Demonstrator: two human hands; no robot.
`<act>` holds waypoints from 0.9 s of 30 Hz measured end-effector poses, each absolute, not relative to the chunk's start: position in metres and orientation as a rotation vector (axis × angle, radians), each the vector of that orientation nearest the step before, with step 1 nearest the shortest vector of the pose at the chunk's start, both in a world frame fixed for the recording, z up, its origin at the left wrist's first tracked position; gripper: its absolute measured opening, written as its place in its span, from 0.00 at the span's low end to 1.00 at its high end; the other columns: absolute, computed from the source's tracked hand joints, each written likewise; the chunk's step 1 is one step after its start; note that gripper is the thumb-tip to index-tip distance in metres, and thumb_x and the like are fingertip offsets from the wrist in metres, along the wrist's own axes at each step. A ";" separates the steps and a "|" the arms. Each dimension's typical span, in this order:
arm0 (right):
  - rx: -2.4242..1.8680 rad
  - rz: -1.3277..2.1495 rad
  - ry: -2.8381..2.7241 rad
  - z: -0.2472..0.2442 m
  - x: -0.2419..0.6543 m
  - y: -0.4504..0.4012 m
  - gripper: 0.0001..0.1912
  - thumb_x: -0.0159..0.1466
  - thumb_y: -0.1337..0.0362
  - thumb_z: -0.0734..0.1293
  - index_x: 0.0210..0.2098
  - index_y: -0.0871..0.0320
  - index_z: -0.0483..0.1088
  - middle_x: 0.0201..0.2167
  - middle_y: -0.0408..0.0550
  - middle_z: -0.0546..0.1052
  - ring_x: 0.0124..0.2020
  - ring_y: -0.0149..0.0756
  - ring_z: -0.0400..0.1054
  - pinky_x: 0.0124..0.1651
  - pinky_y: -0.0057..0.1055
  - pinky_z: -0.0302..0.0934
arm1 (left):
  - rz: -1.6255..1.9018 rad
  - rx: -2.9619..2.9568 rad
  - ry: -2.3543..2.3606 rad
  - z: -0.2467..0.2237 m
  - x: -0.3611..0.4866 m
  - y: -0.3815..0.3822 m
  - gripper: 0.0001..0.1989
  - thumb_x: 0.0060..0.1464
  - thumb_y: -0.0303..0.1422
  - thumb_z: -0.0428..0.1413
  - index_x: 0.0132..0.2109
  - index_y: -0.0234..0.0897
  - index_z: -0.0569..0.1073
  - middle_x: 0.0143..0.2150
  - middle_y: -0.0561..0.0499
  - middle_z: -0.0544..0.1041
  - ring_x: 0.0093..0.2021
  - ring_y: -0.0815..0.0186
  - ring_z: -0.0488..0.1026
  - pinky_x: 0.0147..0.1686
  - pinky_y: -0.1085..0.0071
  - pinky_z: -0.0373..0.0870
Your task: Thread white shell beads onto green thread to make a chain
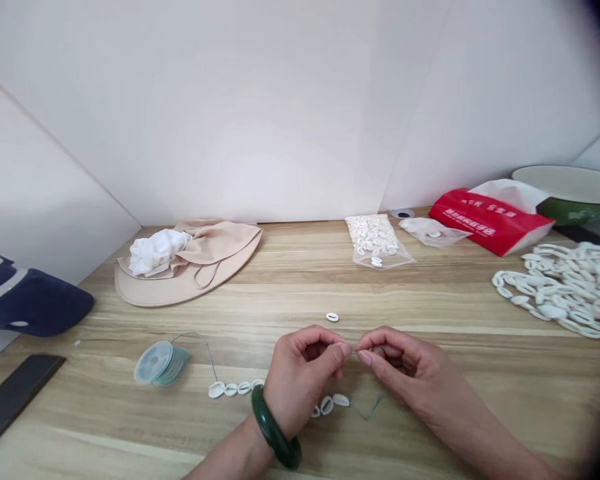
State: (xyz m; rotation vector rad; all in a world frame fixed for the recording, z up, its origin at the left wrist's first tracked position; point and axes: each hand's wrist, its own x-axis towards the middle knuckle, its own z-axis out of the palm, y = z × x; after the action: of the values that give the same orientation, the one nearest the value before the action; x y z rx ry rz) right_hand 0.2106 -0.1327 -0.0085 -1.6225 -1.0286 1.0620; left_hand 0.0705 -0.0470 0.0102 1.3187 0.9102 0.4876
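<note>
My left hand (305, 373), with a dark green bangle (275, 430) at the wrist, is closed in a pinch; what it holds is hidden by the fingers. Close to its fingertips, my right hand (405, 367) pinches a thin blue-green cord (367, 417), of which only a speck shows between the hands. White cowrie shells (231, 389) strung on this cord lie in a row on the table, partly covered by my left hand and wrist. From the row's left end the cord rises to a spool (163, 363). A single loose cowrie shell (333, 317) lies beyond my hands.
At the back stand a bag of small shells (373, 237), a smaller plastic bag (433, 231), a red tissue pack (490, 220) and a green bowl (580, 193). Strung shells (565, 287) are heaped at right. A beige hat (220, 247) and navy visor (40, 303) are left.
</note>
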 end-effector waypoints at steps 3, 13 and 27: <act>-1.628 1.036 -1.017 -0.006 0.210 -0.132 0.10 0.57 0.55 0.65 0.28 0.56 0.69 0.23 0.42 0.72 0.25 0.32 0.63 0.27 0.26 0.55 | 0.496 1.207 0.904 0.008 0.071 -0.048 0.09 0.45 0.34 0.61 0.26 0.31 0.76 0.16 0.56 0.69 0.18 0.76 0.61 0.19 0.79 0.57; -1.665 0.795 -0.964 -0.006 0.213 -0.133 0.09 0.56 0.56 0.66 0.27 0.55 0.70 0.21 0.42 0.70 0.19 0.28 0.60 0.20 0.24 0.54 | 0.534 0.824 0.767 0.004 0.069 -0.046 0.17 0.45 0.30 0.63 0.44 0.29 0.77 0.41 0.41 0.80 0.45 0.58 0.76 0.50 0.66 0.69; -1.606 0.628 -1.165 -0.006 0.209 -0.135 0.05 0.60 0.63 0.63 0.27 0.54 0.67 0.38 0.49 0.69 0.38 0.36 0.67 0.32 0.26 0.63 | 0.543 0.816 0.793 0.003 0.069 -0.044 0.16 0.45 0.30 0.64 0.43 0.29 0.76 0.41 0.41 0.80 0.38 0.63 0.78 0.42 0.70 0.73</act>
State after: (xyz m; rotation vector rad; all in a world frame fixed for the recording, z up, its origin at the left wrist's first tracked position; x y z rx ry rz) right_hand 0.2094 -0.1355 -0.0060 -1.6056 -1.1652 0.6279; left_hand 0.0693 -0.0441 0.0034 0.8156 0.7934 0.5430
